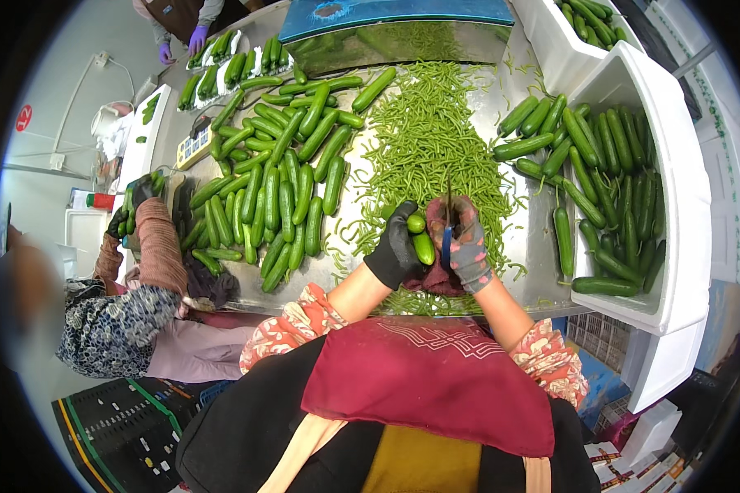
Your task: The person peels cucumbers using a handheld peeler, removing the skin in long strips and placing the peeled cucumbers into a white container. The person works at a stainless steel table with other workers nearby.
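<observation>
My left hand, in a black glove, holds two cucumbers with their pale ends facing right; the lower cucumber shows more of its length. Close beside it, my right hand wears a grey and pink patterned glove. It grips a blue-handled cutting tool, seen edge-on, its narrow blade pointing away from me. A dark red cloth lies bunched under and beside the right hand. Beneath and beyond both hands spreads a thick layer of thin green cut stems.
Left on the metal table is a cucumber pile, near a power strip. A white foam box of cucumbers stands right; a blue-topped metal box stands behind. Co-workers' gloved hands are at left and far left.
</observation>
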### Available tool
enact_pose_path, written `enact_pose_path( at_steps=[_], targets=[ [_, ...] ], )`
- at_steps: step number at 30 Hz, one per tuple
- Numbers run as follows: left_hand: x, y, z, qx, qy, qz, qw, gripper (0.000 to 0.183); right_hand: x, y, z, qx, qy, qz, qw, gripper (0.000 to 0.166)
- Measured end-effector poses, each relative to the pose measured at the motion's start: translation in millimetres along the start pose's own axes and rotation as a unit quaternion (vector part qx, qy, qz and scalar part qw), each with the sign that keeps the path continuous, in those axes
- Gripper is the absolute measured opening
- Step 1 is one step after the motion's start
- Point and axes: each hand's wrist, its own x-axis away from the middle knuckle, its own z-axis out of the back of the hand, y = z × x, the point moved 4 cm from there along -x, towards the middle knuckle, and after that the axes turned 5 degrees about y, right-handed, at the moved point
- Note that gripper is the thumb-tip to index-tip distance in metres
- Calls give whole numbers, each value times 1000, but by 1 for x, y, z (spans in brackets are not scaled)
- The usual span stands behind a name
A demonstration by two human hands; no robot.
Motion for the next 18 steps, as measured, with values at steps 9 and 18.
enact_pose_path(
  at_steps=[9,18],
  targets=[
    [14,18,12,-23,36,-91,995,21,-11,-11,18,200,-5,57,978,54],
    [98,171,-15,130,39,-448,884,57,35,-51,152,520,172,134,826,36]
  ],
)
